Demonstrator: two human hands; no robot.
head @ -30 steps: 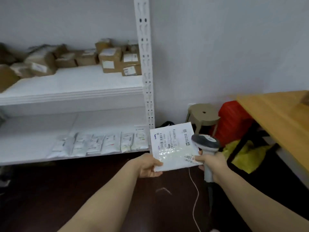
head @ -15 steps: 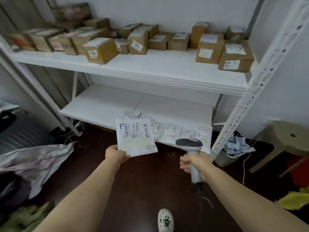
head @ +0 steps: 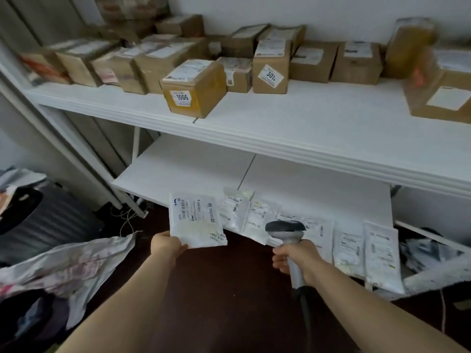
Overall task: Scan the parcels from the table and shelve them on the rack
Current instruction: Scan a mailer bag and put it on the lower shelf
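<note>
While left hand (head: pixel 167 247) pinches white parcel (head: pixel 196 220) corner — right hand (head: pixel 295 256) fingers curled round scanner (head: pixel 285 229), cable (head: pixel 305 314) cut off.

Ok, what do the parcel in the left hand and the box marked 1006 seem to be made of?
The parcel looks like a thin white plastic bag, slightly glossy: it creases and catches light. The box looks like brown cardboard under shiny clear tape, given its yellowish sheen; I can't be sure.

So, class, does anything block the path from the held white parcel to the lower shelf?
Nothing visible does. The white parcel, in the left hand, hangs before a bare stretch of the lower shelf; the scanner is to its right.
</note>
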